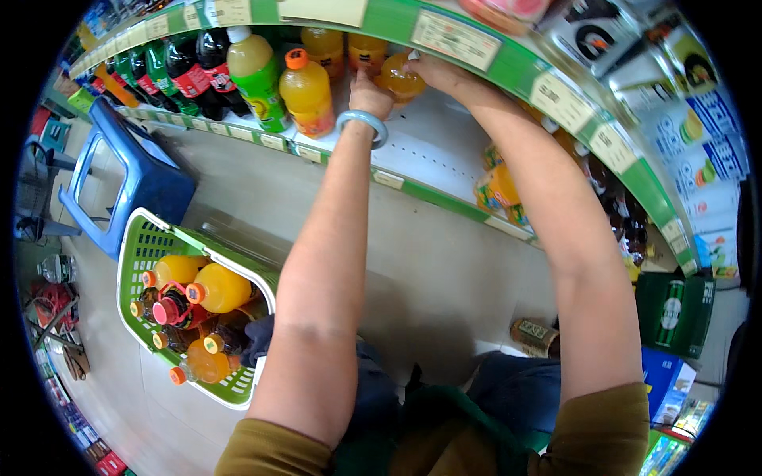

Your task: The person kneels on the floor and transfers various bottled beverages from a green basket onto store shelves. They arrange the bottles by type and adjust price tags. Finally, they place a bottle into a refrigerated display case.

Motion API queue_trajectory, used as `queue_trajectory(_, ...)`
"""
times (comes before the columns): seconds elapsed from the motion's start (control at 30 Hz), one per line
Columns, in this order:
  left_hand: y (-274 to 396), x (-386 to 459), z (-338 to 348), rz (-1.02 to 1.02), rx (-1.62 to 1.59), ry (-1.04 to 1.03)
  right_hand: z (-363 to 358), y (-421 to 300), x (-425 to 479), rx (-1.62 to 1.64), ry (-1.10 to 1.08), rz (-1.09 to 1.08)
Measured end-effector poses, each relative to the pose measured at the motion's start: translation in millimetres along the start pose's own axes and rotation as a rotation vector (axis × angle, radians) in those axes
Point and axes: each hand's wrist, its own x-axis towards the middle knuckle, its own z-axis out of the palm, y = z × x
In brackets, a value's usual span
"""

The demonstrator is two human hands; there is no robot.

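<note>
On the lower white shelf (417, 137), my right hand (437, 72) has its fingers around the cap end of a bottle of orange drink (402, 80). My left hand (370, 98), a pale bangle (363, 121) at its wrist, is against the left side of that same bottle. Its index finger points toward another orange bottle (367, 50) behind; whether the fingers grip anything is hidden. Left of this hand stands an orange drink bottle (305, 92) with an orange cap. Beside it is a larger bottle with a green label (257, 83).
Dark cola bottles (184, 71) line the shelf's left end. The upper shelf's green edge (387, 21) overhangs my hands. A green and white basket (140, 238) of bottles stands on the floor, near a blue plastic stool (158, 169). Orange packs (499, 185) lie under my right forearm.
</note>
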Motion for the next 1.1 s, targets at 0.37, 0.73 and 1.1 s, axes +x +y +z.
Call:
queue_trajectory(0.37,69,-84,19,-0.123,0.091,-0.962,-107,-5,-102,0.095,-0.443,0.237)
queue_trajectory(0.73,79,-103,42,-0.084,0.206,-1.008,-101,10,-151,0.062,-0.251,0.13)
queue_trajectory(1.1,79,-116,44,-0.057,0.135,-0.922,-93,-11,-176,0.098,-0.044,0.297)
